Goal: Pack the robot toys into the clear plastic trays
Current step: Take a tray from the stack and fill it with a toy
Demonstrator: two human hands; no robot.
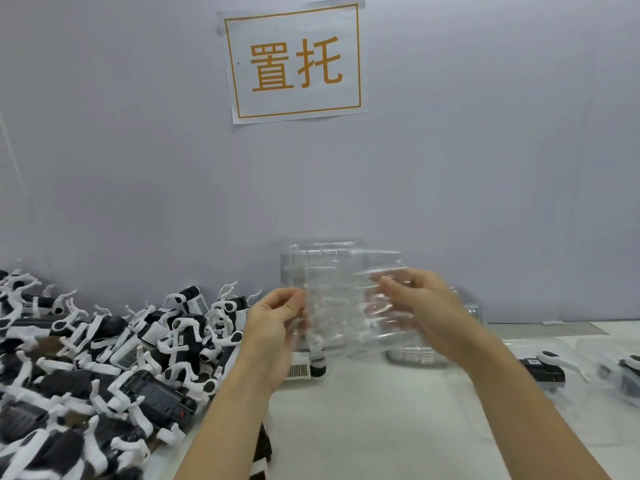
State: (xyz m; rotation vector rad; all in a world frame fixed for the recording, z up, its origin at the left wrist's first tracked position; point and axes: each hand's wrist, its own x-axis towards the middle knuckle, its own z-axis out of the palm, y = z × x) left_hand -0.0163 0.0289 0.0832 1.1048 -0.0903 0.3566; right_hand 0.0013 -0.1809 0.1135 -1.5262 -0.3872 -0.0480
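Observation:
Both my hands hold a clear plastic tray up above the white table. My left hand pinches its left edge, fingers curled. My right hand grips its right side, with the fingers showing through the plastic. A big heap of black-and-white robot toys covers the table's left side. One robot toy lies on the table just below the held tray.
A stack of clear trays stands behind my hands against the grey wall. More clear trays lie under my right wrist. At the right edge, packed trays holding robot toys rest on the table. A paper sign hangs on the wall.

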